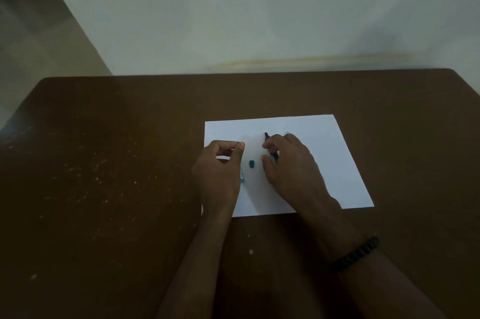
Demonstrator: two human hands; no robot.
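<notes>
A white sheet of paper (319, 152) lies on the brown table (117, 162). My left hand (218, 173) rests on the sheet's left part and pinches something very thin between thumb and forefinger; I cannot make out what it is. A small clear bluish tube (242, 175) shows just right of that hand. A small green cap-like piece (251, 163) lies on the paper between my hands. My right hand (288, 162) curls round a dark pen-like stick (267, 137), whose tip points away from me.
The table's far edge meets a pale wall (259, 20). A floor strip (39, 33) runs past the table's left side. A dark beaded bracelet (355, 253) sits on my right wrist. White specks dot the tabletop.
</notes>
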